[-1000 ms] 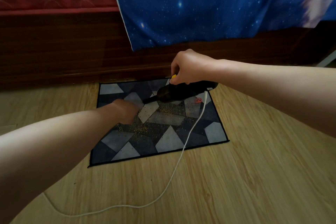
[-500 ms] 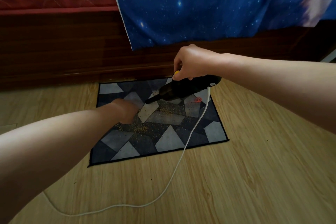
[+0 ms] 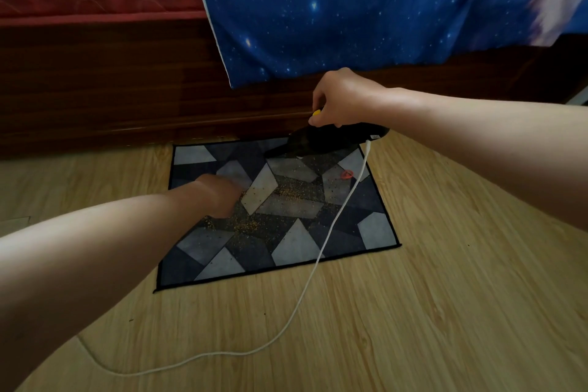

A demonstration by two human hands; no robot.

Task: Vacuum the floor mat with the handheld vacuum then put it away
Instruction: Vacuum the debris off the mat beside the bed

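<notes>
Cord (image 3: 333, 222) across mat (image 3: 375, 229) may snag vacuum (image 3: 331, 138); right hand (image 3: 342, 99) fingers clamped on handle; left hand (image 3: 222, 196) fingers blurred, cannot tell.

Black handheld vacuum (image 3: 331, 138) tilts nozzle-down over crumb-strewn geometric floor mat (image 3: 280, 210).

Right hand (image 3: 342, 99) grips vacuum (image 3: 334, 139), arm extended; left hand (image 3: 219, 196) lowered, blurred.

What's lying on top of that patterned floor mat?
Yellowish crumbs scattered across the mat's middle, a small red scrap, the white cord from the vacuum, and the left hand. Anything beneath that hand is hidden.
</notes>
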